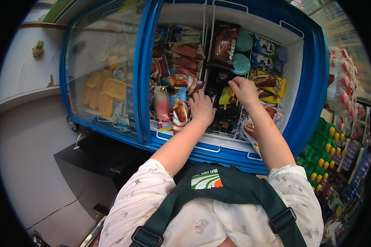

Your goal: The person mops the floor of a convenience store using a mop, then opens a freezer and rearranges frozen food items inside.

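My left hand is over the wire baskets inside a blue chest freezer, its fingers slightly apart. Beside it lie a blue-and-brown ice cream wrapper and a brown wrapper. No item shows in that hand. My right hand has curled fingers above a black package with a yellow popsicle picture. Whether its fingertips grip anything is hidden. Just beyond are two teal round lids and a large dark brown package. Yellow wrappers lie to its right.
A sliding glass lid covers the freezer's left side, above yellow tubs. White wire basket handles rise along the front rim. Green bottles with yellow caps and shrink-wrapped bottles with red caps stand close on the right.
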`<act>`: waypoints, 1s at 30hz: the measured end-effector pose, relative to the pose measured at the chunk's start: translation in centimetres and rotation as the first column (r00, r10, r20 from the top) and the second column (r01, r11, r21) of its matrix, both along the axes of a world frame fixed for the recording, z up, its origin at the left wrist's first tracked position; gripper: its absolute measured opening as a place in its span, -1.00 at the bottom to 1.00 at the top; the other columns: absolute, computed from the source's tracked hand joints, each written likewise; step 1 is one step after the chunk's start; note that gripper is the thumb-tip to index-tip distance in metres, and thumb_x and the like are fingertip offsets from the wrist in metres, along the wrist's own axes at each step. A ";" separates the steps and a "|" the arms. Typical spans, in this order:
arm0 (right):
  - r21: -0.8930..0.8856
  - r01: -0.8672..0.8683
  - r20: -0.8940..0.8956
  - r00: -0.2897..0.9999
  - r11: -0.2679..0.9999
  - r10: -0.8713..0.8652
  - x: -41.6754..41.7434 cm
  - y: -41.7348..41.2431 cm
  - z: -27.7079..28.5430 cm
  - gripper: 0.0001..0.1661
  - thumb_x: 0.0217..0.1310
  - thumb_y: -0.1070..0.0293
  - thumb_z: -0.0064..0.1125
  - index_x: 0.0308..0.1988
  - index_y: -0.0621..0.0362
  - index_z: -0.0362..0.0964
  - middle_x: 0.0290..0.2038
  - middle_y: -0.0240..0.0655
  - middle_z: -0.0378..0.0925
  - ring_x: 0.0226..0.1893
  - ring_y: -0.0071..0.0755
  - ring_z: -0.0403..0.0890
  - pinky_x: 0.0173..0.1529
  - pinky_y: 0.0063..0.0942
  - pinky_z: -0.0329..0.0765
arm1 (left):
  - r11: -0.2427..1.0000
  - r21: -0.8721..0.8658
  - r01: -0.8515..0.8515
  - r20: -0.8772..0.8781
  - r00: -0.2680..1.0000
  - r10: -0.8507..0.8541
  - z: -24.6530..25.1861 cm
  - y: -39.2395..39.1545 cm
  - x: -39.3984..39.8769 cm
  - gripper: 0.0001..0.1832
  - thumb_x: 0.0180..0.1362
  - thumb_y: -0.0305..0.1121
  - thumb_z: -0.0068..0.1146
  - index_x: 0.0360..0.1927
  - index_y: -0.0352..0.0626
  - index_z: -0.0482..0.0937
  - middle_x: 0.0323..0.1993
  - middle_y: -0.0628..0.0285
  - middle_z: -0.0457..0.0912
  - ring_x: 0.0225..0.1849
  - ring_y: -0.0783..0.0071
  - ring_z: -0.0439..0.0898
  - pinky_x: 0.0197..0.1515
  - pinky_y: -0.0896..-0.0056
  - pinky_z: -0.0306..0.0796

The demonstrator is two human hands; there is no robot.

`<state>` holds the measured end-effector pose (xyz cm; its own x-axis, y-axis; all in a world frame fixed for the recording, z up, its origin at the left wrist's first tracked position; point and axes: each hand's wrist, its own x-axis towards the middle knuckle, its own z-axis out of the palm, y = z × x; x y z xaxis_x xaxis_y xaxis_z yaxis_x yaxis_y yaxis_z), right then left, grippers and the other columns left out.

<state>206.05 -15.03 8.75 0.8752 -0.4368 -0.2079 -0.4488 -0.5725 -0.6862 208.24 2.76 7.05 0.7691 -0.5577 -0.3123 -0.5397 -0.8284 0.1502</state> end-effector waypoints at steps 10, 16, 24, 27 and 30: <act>-0.303 -0.086 -0.542 0.835 0.949 -0.097 1.3 2.7 -7.2 -0.42 0.06 0.37 0.12 0.05 0.43 0.21 -0.13 0.10 0.45 -0.13 0.14 0.56 -0.08 -0.16 0.54 | 0.991 0.091 0.093 -0.002 0.996 -0.093 -4.3 -0.9 -3.3 -0.62 0.02 -0.38 0.00 -0.06 -0.32 0.46 -0.24 0.08 0.51 -0.12 0.21 0.42 -0.02 0.25 0.19; -0.092 -0.040 -0.543 0.840 0.995 -0.017 -1.8 3.2 -6.2 -0.28 -0.03 0.48 0.07 0.17 0.31 0.06 -0.22 0.14 0.55 -0.16 0.14 0.57 -0.12 -0.08 0.52 | 0.953 0.288 0.092 -0.107 0.992 -0.064 -4.6 -2.4 -1.7 -0.29 0.01 -0.35 0.06 0.23 -0.44 0.14 -0.32 0.08 0.65 -0.29 0.24 0.64 -0.10 0.26 0.26; 0.170 -0.034 -0.301 0.950 0.985 0.085 -9.8 2.3 -0.3 -0.51 -0.08 0.50 0.08 -0.03 0.11 0.36 -0.31 -0.01 0.57 -0.25 0.03 0.59 -0.15 -0.18 0.48 | 0.985 0.038 -0.166 -0.351 0.921 0.169 1.7 -1.5 1.2 -0.37 -0.18 -0.16 0.23 -0.08 -0.35 0.30 -0.29 -0.17 0.60 -0.20 -0.07 0.60 -0.08 0.08 0.44; 0.453 0.117 -0.275 0.961 0.884 0.014 -13.3 0.2 1.7 -0.59 -0.10 0.59 0.07 -0.12 0.18 0.44 -0.54 -0.30 0.46 -0.47 -0.42 0.52 -0.29 -0.46 0.47 | 0.989 0.017 -0.149 -0.390 0.909 0.144 3.9 0.2 0.9 -0.29 -0.18 -0.15 0.22 0.02 -0.38 0.28 -0.26 -0.20 0.59 -0.18 -0.10 0.59 -0.06 0.08 0.44; 0.602 0.191 -0.224 0.972 0.775 -0.066 -14.1 -1.4 2.8 -0.63 -0.09 0.66 0.02 -0.17 0.26 0.45 -0.56 -0.48 0.38 -0.53 -0.66 0.38 -0.42 -0.66 0.39 | 0.985 -0.038 -0.168 -0.383 0.913 0.141 4.5 1.3 -0.6 -0.38 -0.17 -0.16 0.19 -0.08 -0.38 0.33 -0.32 -0.15 0.61 -0.22 -0.06 0.61 -0.10 0.13 0.46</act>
